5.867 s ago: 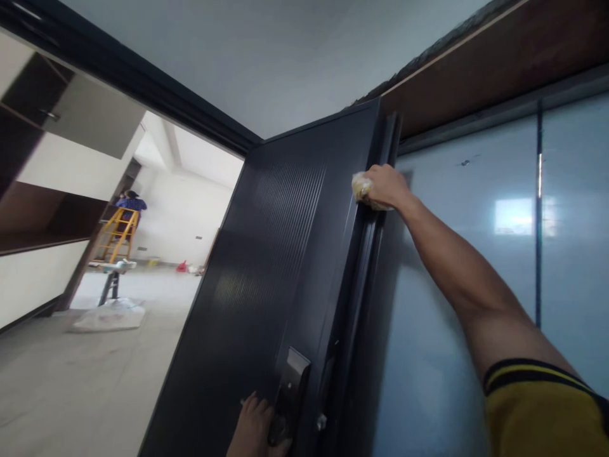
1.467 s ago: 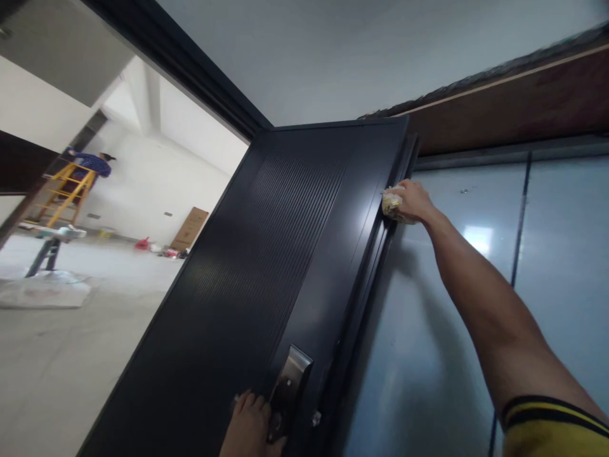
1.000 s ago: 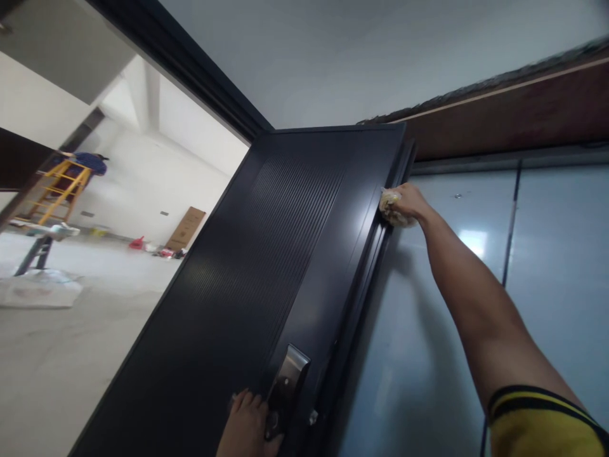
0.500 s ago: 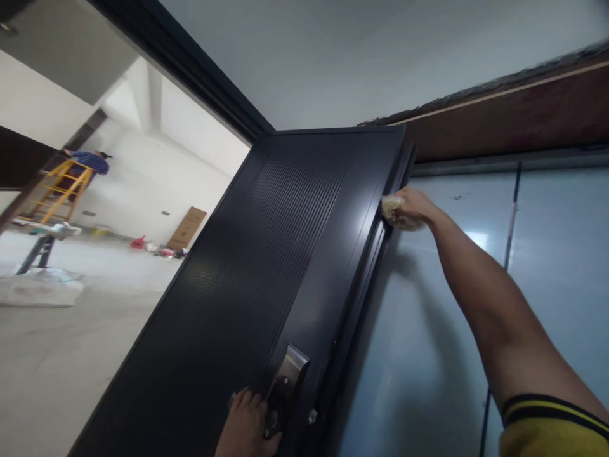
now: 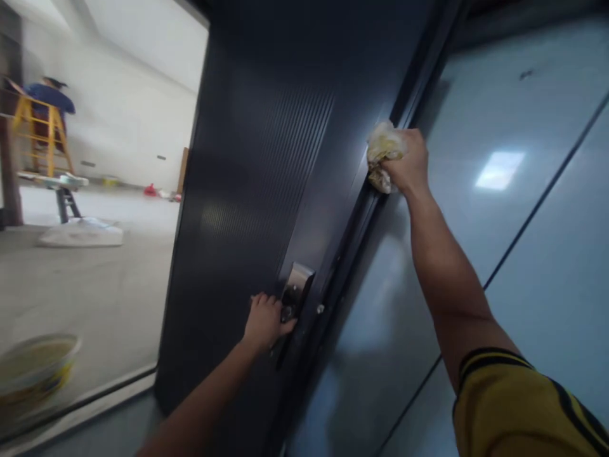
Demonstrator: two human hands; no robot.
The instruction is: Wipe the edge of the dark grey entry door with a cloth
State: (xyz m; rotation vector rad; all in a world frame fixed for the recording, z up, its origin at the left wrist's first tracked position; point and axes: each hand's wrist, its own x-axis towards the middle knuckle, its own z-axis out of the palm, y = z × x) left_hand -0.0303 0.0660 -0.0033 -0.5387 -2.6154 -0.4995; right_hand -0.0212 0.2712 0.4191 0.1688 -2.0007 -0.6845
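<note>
A dark ribbed door (image 5: 238,165) stands swung open in front of me. My left hand (image 5: 264,322) is wrapped round the door handle, beside the metal lock plate (image 5: 299,279); the handle itself is mostly covered by my fingers. Higher up, my right hand (image 5: 412,162) grips a crumpled whitish-yellow cloth (image 5: 383,149), pressed against the grooved edge of the door. Below the cloth, a small round bolt (image 5: 320,309) shows on that edge.
Pale blue panels (image 5: 537,254) stand close on the right. Through the doorway at left are a bucket (image 5: 38,362) near the threshold, a white sack (image 5: 83,233) on the floor, and a person (image 5: 50,95) on a yellow ladder (image 5: 45,136).
My right hand has slid the cloth down along the door edge. My view has tilted lower, and the bucket has come into sight. My left hand stays on the handle.
</note>
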